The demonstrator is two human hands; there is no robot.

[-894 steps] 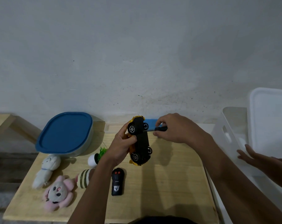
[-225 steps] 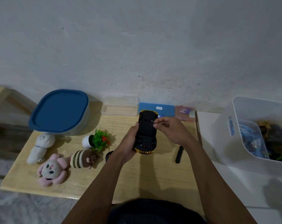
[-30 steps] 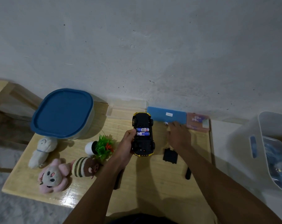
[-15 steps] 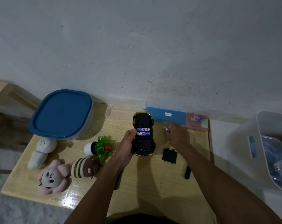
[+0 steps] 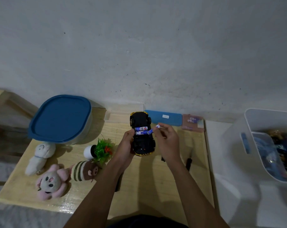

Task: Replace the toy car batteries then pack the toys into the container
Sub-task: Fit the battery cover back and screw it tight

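Print on the batteries (image 5: 140, 128) is unreadable

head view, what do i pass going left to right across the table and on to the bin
white plush → striped plush → left hand → toy car → right hand, pinching a battery → pink box → white bin

You face a pale grey, speckled wall (image 5: 139, 46); a light wooden table (image 5: 147, 186) stands against it, dimly lit, with soft shadows.
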